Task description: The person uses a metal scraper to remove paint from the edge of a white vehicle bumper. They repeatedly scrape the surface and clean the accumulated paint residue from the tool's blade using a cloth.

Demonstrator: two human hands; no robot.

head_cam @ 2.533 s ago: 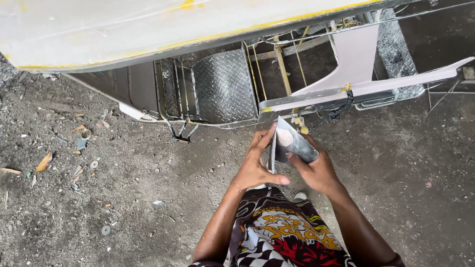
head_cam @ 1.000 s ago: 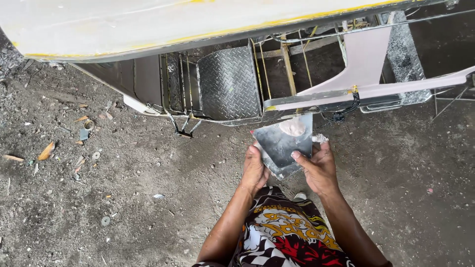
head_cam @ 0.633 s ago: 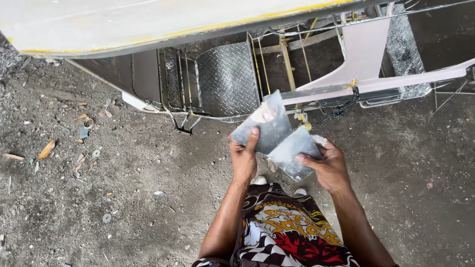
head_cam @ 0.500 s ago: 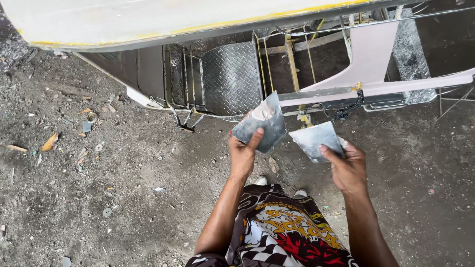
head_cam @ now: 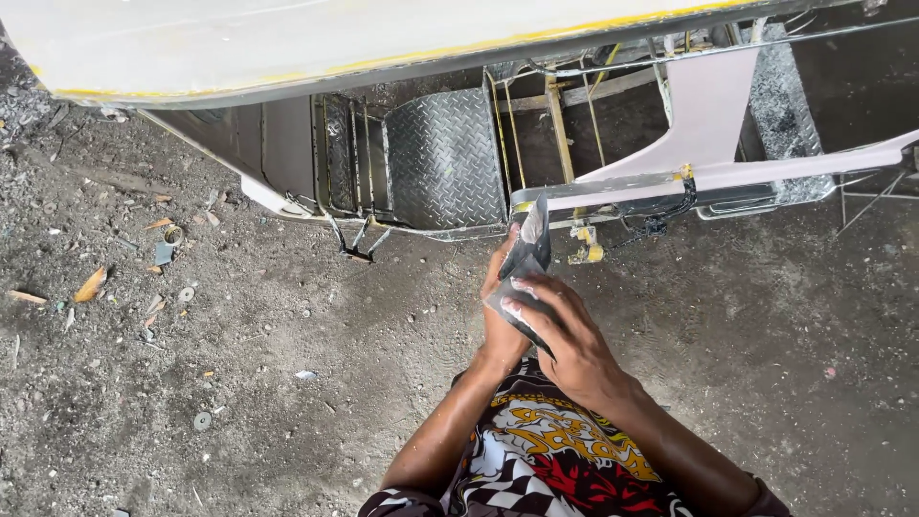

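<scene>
Brought back together after being held apart half a second earlier, the two grey sheets of sandpaper (head_cam: 525, 263) now sit stacked between both hands, chest-high above the dirt ground (head_cam: 287, 383) and just in front of a vehicle's underside. The left hand (head_cam: 503, 316) grips the sheets from below, thumb and fingers curled round their lower edge, while one sheet stands up on edge above the knuckles. The right hand (head_cam: 565, 330) lies over the top, its fingers (head_cam: 522, 292) flattened and pressed against the grey paper, closed on it rather than spread. Whether one sheet is folded inside the other cannot be told.

Just beyond the sandpaper, a pale grey painted body panel (head_cam: 708, 144) juts out on a metal frame, with a silver diamond-pattern tread plate (head_cam: 445, 158) and thin wire racks beside it. A cream-and-yellow curved panel (head_cam: 335, 43) spans the top. Dry leaves (head_cam: 91, 284), washers and scraps litter the ground at left.
</scene>
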